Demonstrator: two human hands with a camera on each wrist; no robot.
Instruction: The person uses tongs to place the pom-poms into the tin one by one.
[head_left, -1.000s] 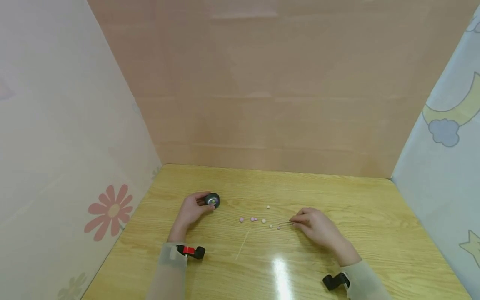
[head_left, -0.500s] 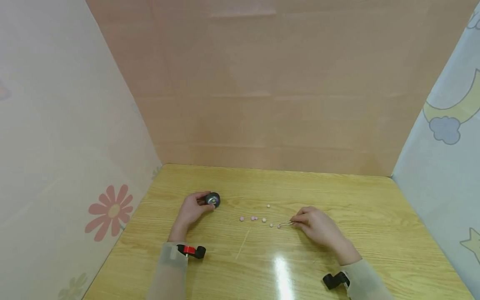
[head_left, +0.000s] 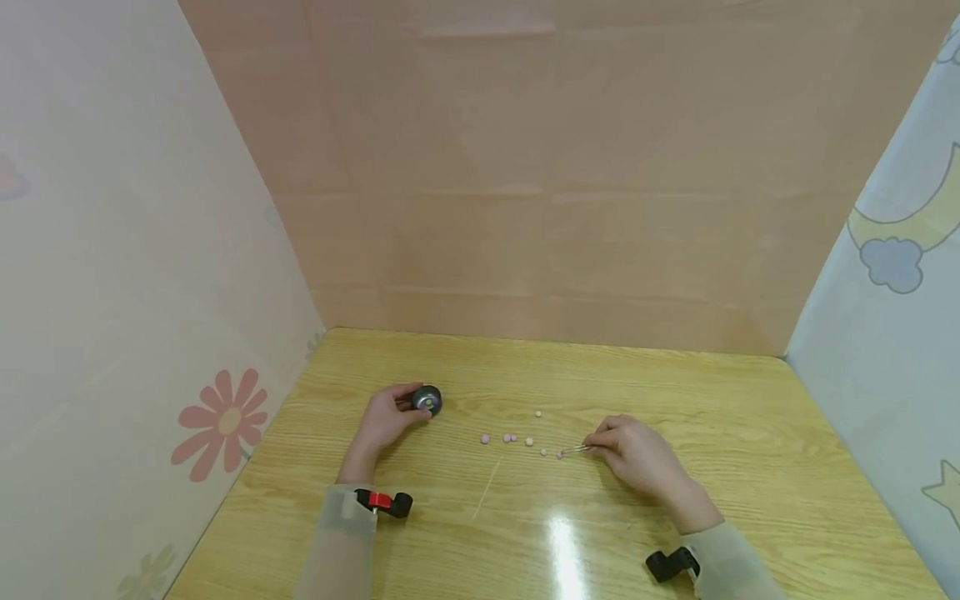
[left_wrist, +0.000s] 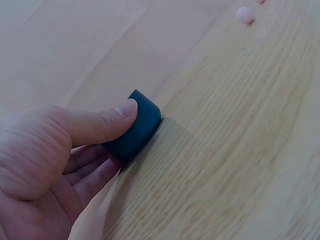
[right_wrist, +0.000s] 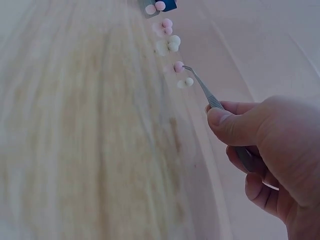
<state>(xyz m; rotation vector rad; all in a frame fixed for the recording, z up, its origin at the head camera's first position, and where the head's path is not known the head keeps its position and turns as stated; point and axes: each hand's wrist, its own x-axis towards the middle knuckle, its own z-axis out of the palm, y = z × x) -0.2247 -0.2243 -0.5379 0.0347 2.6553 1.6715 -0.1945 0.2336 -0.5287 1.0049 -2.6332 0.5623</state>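
Observation:
On the left of the table, my left hand (head_left: 384,419) holds a small dark round cup (head_left: 427,402), the thumb on its near side. From the left wrist view, the cup (left_wrist: 140,131) is dark teal with curved walls, low at the wood. A small pale greenish spot shows inside it in the head view. My right hand (head_left: 637,454) pinches metal tweezers (right_wrist: 202,89) between thumb and fingers. Their bent tips are right at a small pink bead (right_wrist: 178,66), the rightmost of the beads in the head view. Part of the tweezers' handle end is hidden by the hand.
Several other pink and white beads lie loosely in a row between the hands, among them a pink bead (head_left: 484,439) and a white bead (head_left: 528,442). One white bead (head_left: 537,414) lies farther back. Walls enclose the wooden table (head_left: 450,542) left, right and behind.
The tweezers have turned slightly in my right hand, their tips staying by the same pink bead. My left hand and the cup have kept their place.

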